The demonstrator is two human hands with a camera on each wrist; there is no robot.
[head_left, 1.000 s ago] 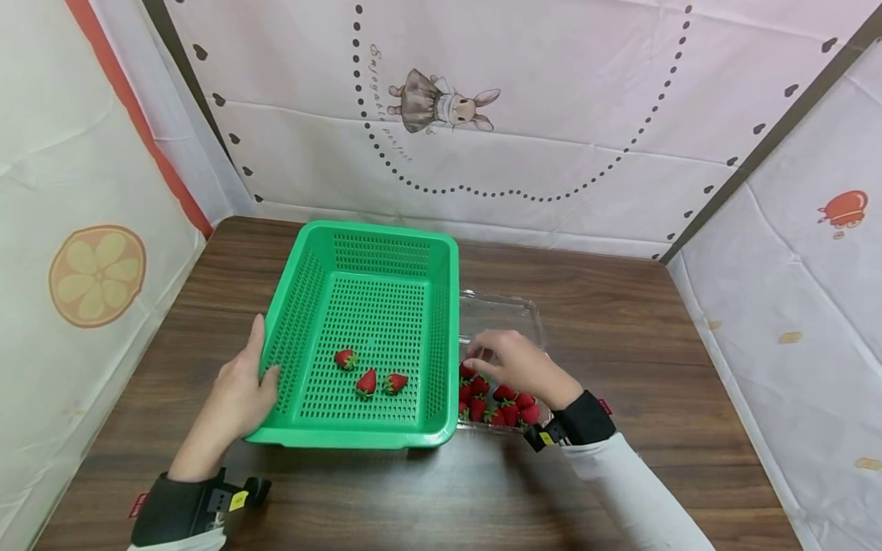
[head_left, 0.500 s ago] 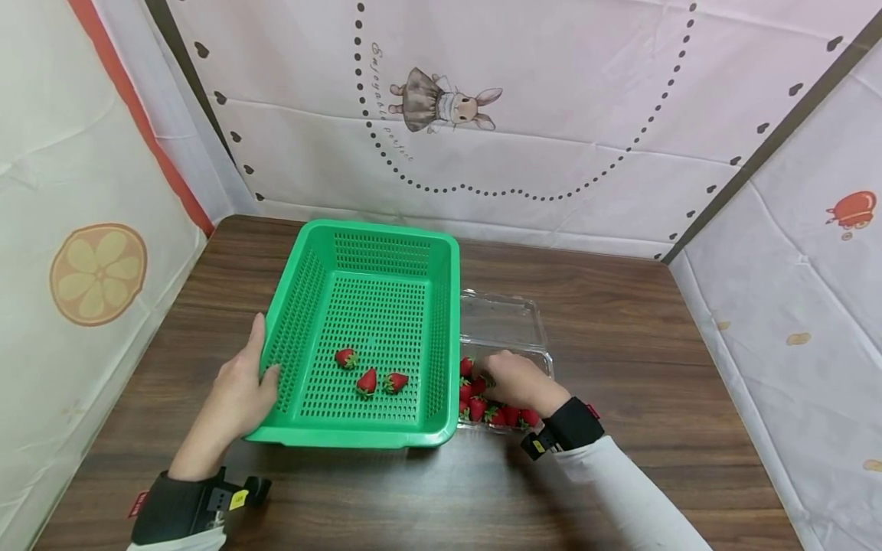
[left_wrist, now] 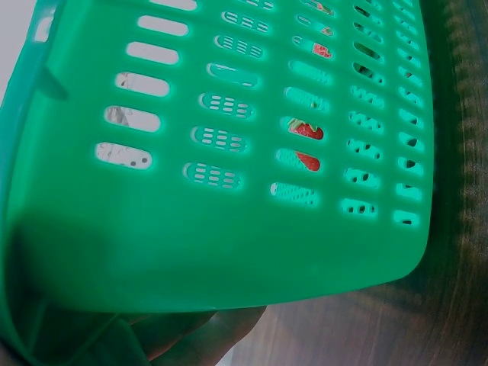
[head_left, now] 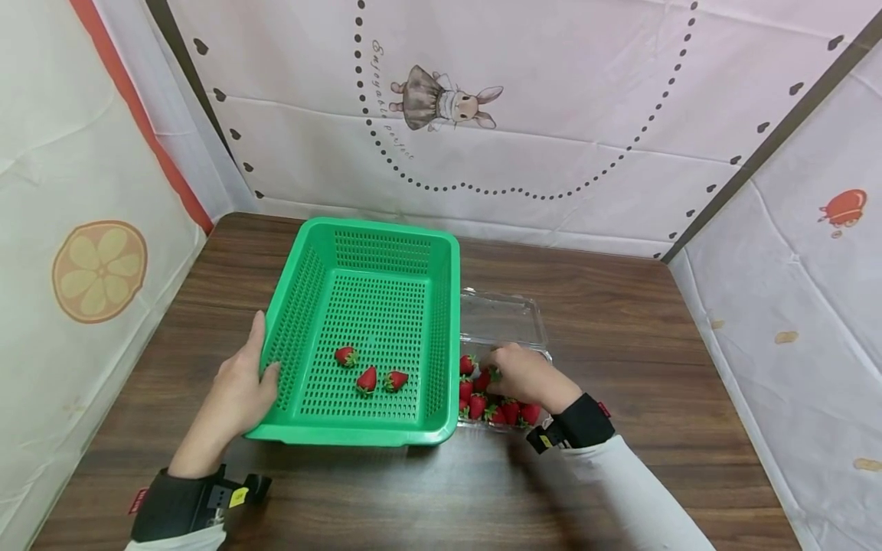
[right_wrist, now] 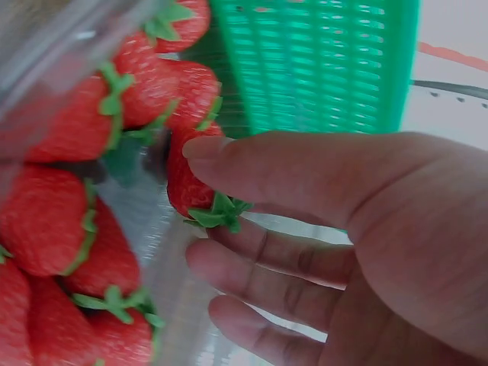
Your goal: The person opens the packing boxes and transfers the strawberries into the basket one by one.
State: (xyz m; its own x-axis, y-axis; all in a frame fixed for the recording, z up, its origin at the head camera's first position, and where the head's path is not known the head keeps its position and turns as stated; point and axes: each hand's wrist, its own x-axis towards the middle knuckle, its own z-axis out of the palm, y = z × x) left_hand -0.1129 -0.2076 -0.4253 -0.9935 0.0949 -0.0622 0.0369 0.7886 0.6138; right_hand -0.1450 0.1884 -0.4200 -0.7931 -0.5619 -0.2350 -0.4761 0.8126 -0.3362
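My left hand (head_left: pixel 237 390) grips the left side of a green plastic basket (head_left: pixel 375 310), thumb along its rim. Some of its fingers (left_wrist: pixel 202 339) show beyond the basket wall in the left wrist view. Three strawberries lie in the basket, one of them a red strawberry (head_left: pixel 367 380) with green leaves. To the right, my right hand (head_left: pixel 527 376) is over a clear plastic box (head_left: pixel 503 321) of strawberries. Thumb and forefinger pinch one strawberry (right_wrist: pixel 187 183), its leaves toward the palm; the other fingers are loosely bent. Part of the box is hidden behind the basket.
The box's clear lid (head_left: pixel 492 310) lies folded back behind it. Everything stands on a dark wooden table (head_left: pixel 620 344). Printed white cloth (head_left: pixel 551 92) hangs behind the table and along both sides.
My right hand has gone down among the strawberries in the box and now pinches one, drawn back slightly to the right. The left hand and the basket have stayed in place.
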